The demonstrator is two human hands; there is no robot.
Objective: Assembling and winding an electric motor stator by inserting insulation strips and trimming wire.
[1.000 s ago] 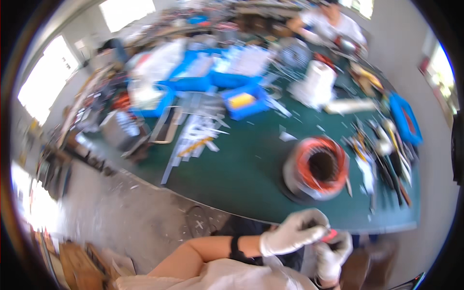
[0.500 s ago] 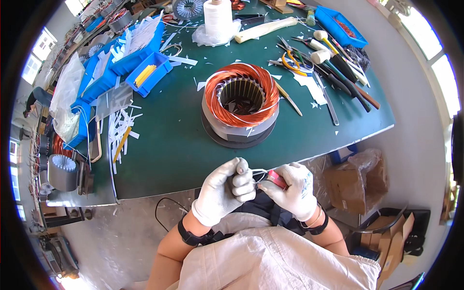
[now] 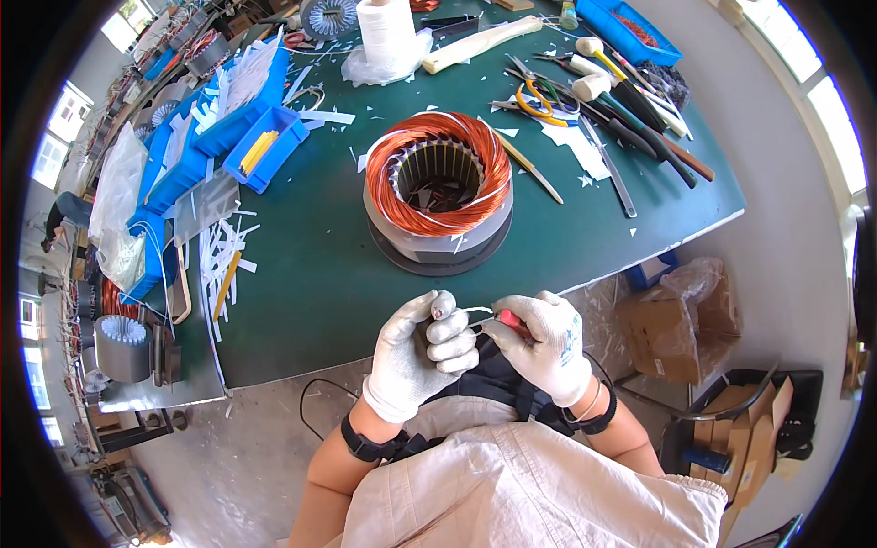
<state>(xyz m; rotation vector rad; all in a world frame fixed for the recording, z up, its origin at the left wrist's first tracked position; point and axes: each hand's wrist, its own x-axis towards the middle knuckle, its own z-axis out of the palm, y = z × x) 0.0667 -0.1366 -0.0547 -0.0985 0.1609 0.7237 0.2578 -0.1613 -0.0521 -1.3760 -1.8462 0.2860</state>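
Observation:
Both of my hands wear white gloves and meet at the table's near edge. My left hand (image 3: 418,352) is closed, with its fingers curled around a thin white cord (image 3: 479,311) that reaches toward the other hand. A small red object (image 3: 513,322) is gripped in my right hand (image 3: 551,352), between thumb and fingers; most of it is covered, so its kind is unclear. Just beyond the hands stands a motor stator (image 3: 440,245) on a dark round base. Orange copper windings (image 3: 384,178), bound with white cord, ring its top, and scraps lie in its bore.
Blue bins (image 3: 268,151) with paper strips and yellow pieces line the left of the green table (image 3: 292,301). A white cord spool (image 3: 385,41) stands at the back. Scissors (image 3: 541,102), mallets (image 3: 592,88) and other tools lie right. A cardboard box (image 3: 671,329) sits below.
My right hand has moved slightly left and up, closer to my left hand, and the cord between them shows less. The view has shifted a little, so the table things appear further left.

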